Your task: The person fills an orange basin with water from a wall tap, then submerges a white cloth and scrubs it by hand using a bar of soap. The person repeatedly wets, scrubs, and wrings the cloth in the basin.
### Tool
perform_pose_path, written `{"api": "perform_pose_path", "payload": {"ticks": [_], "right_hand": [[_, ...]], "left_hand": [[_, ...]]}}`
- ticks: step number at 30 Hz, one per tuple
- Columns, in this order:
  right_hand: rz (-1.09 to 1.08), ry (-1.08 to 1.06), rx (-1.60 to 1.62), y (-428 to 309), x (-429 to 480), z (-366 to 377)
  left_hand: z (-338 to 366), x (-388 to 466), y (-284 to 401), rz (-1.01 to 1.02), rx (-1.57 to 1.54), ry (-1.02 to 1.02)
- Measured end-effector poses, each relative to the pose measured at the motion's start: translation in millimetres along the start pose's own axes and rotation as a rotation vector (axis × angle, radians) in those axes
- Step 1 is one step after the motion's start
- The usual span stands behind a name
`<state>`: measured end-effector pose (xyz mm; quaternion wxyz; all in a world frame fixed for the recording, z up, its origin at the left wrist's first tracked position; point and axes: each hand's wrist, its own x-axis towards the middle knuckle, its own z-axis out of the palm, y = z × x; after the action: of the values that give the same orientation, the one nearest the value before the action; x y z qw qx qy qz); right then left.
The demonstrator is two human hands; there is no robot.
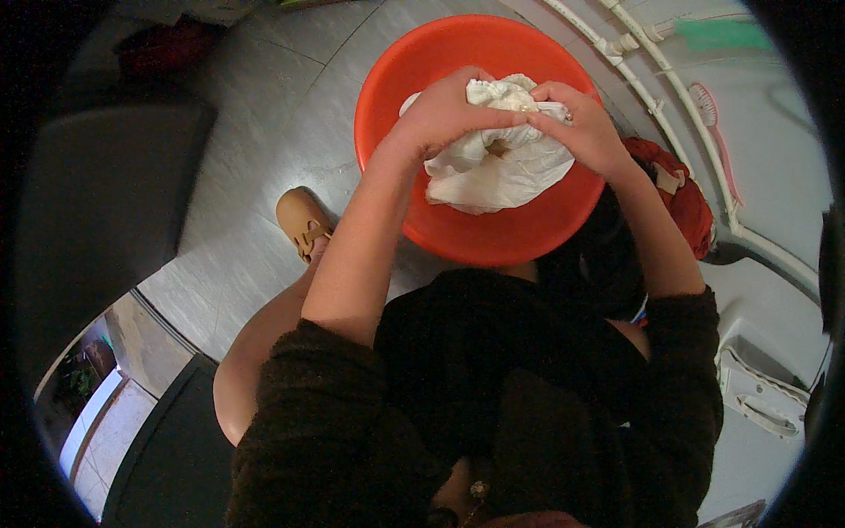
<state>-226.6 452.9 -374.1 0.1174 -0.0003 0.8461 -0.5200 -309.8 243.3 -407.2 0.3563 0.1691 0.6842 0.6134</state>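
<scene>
An orange-red plastic basin [488, 247] stands in front of me, with a bunched white cloth [508, 178] over its inside. My left hand [455, 109] grips the cloth from the left, its thumb pointing right across the folds. On the right, my right hand [574, 122] pinches the same cloth, and its thumb nearly meets the left thumb. A brownish patch shows in a fold below the thumbs. More of the cloth hangs down towards the near side of the basin. Some fingertips of both hands are hidden by the fabric.
White pipes [660, 112] run along the wall at the right, with a pink brush [716, 132] by them. Red fabric [690, 211] and dark fabric lie right of the basin. A tan clog [304, 221] is on the grey tiled floor. A dark panel [112, 198] stands at the left.
</scene>
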Motion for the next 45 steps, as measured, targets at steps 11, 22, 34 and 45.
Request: {"api": "perform_pose_path", "payload": {"ticks": [11, 22, 34, 45], "right_hand": [[0.015, -0.037, 0.193, 9, 2, -6], [-0.043, -0.031, 0.045, 13, 3, -3], [-0.056, 0.079, -0.098, 24, 9, 3], [0.047, 0.142, 0.260, 29, 11, 9]], "left_hand": [[2, -2, 3, -0.214, -0.497, -0.117], [13, -1, 1, -0.242, -0.496, -0.022], [20, 0, 0, -0.010, -0.040, 0.159], [24, 3, -8, 0.037, -0.150, 0.168]]}}
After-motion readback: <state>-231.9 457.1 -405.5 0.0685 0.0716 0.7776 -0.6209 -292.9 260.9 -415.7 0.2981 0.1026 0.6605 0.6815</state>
